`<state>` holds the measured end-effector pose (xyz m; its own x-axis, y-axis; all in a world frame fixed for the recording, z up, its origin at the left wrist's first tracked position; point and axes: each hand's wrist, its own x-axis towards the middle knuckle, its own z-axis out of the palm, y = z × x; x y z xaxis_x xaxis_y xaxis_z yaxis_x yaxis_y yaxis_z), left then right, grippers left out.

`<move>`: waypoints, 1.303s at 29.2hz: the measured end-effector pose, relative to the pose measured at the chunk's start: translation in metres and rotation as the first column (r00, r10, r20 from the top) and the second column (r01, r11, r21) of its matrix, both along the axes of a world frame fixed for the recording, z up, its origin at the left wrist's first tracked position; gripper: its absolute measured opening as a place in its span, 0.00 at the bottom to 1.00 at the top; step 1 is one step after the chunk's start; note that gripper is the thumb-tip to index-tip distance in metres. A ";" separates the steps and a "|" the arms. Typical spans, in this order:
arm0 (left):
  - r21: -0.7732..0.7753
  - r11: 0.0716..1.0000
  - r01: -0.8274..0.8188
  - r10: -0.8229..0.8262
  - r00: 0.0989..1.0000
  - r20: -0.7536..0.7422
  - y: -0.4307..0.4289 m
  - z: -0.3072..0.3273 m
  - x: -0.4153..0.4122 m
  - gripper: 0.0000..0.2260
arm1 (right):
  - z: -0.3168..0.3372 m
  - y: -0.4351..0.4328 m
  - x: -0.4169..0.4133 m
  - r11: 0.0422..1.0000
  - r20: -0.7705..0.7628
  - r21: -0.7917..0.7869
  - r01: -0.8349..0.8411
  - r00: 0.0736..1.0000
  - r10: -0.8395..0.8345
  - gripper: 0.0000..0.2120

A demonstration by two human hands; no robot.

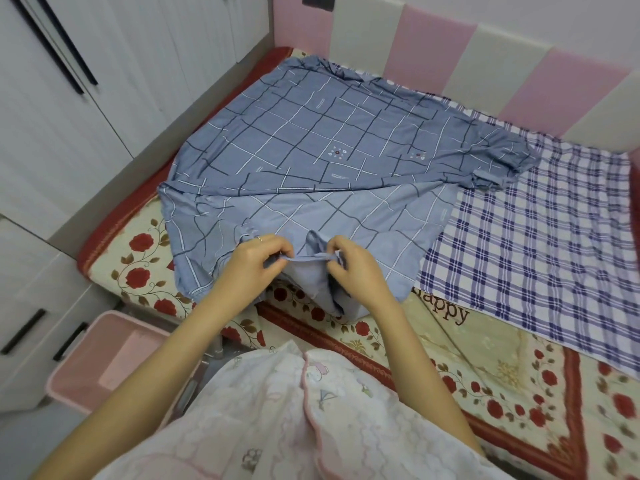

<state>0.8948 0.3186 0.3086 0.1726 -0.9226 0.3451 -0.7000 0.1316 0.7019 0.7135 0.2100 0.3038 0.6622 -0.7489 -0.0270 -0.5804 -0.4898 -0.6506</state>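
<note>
- Blue checked sheet lies spread across the bed, its far part reaching toward the padded pink-and-cream headboard.
- Near part of the sheet is folded over, paler underside up; the near edge hangs just past the bed's side, directly below both hands.
- Left hand pinches the near hem, fingers curled round a bunch of the fabric; a ring shows on one finger.
- Right hand pinches the same hem just beside the left, fingers curled over it.
- A short stretch of hem runs taut and level between the two hands; cloth below it drapes in loose folds.
- Hands are close together, near the person's body, at the bed's near edge.
- Purple-and-white plaid cloth lies flat on the bed to the right, its left edge under the blue sheet.
- Floral bedcover with red roses shows beneath both cloths.
- Pink bin stands on the floor at lower left, beside white cabinets.
</note>
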 end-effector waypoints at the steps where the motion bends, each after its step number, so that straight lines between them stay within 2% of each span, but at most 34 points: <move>1: 0.000 1.000 0.007 -0.007 1.000 0.018 0.002 -0.002 0.000 0.03 | 0.005 -0.001 -0.003 0.999 0.036 -0.012 0.034 0.999 -0.034 0.04; 6: -0.032 0.999 0.020 -0.017 0.996 0.091 0.006 -0.016 -0.010 0.03 | 0.035 0.005 -0.010 0.998 0.140 -0.033 0.059 0.989 -0.054 0.04; 9: -0.099 0.995 -0.030 0.039 0.996 0.086 0.003 -0.020 -0.017 0.08 | 0.046 0.009 -0.011 0.999 0.180 -0.017 0.051 0.983 -0.047 0.04; 14: -0.218 0.970 -0.106 0.137 0.981 0.135 -0.003 -0.018 -0.029 0.09 | 0.057 0.011 -0.012 0.995 0.226 -0.077 0.068 0.973 -0.049 0.04; 18: -0.343 0.922 -0.181 0.241 0.960 0.140 -0.005 -0.012 -0.037 0.05 | 0.064 0.012 -0.013 0.994 0.242 -0.058 0.094 0.967 -0.077 0.04; 22: -0.418 0.853 -0.314 0.370 0.927 0.058 -0.006 -0.005 -0.040 0.03 | 0.069 0.012 -0.016 0.991 0.233 -0.052 0.127 0.966 -0.112 0.04; 26: -0.399 0.855 -0.331 0.384 0.921 0.058 -0.006 0.002 -0.037 0.02 | 0.071 0.011 -0.019 0.984 0.155 -0.129 0.125 0.982 -0.104 0.02; 29: -0.374 0.878 -0.298 0.350 0.934 0.078 -0.006 0.011 -0.033 0.03 | 0.072 0.009 -0.022 0.973 0.078 -0.217 0.085 0.995 -0.069 0.04; 35: -0.265 0.931 -0.250 0.259 0.966 -0.002 0.000 0.020 -0.038 0.05 | 0.075 0.010 -0.020 0.958 0.120 -0.267 0.106 0.990 -0.076 0.06; 38: -0.163 0.943 -0.290 0.289 0.957 -0.030 0.000 0.015 -0.046 0.10 | 0.081 0.015 -0.018 0.975 0.161 -0.204 0.085 0.986 -0.052 0.09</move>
<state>0.8487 0.3191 0.3237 0.4261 -0.7636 0.4851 -0.7212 0.0370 0.6917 0.6951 0.2248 0.3849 0.5927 -0.7709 0.2334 -0.5184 -0.5869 -0.6220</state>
